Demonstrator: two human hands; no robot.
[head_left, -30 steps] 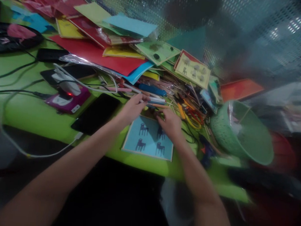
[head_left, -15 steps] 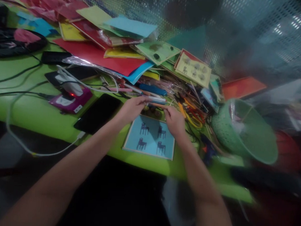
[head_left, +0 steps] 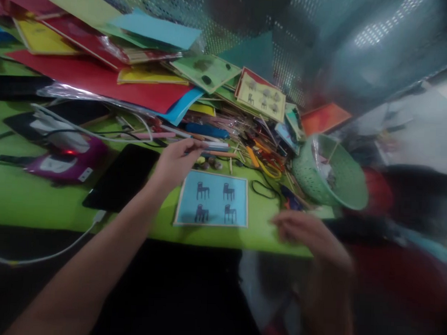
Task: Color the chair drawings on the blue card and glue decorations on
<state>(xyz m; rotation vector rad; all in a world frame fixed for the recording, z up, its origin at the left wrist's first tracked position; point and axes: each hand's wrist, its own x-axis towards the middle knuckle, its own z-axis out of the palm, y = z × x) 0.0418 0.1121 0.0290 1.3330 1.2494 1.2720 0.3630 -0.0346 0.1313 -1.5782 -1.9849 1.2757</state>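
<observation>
My left hand [head_left: 179, 161] reaches over the table with fingers pinched together at the left end of a white-and-blue pen [head_left: 217, 145]. An orange-brown pencil [head_left: 219, 153] lies just beneath the pen. Below the fingers is a light blue card [head_left: 213, 218] printed with several dark chairs, flat on the green tabletop. My right hand [head_left: 311, 234] is at the table's front edge, right of the card and apart from it; motion blurs its fingers, and no held object can be made out.
Scissors with yellow-orange handles [head_left: 269, 169], sticks and a blue tool [head_left: 206, 130] crowd the back. Coloured cards and a red sheet [head_left: 112, 88] pile behind. A green basket [head_left: 349, 184] stands right. Left are a black phone [head_left: 124, 176] and a purple power socket [head_left: 64, 164] with cables.
My right hand has left the pens and moved right and down to the table's front edge. My left hand remains by the pens. The view has swung to the right.
</observation>
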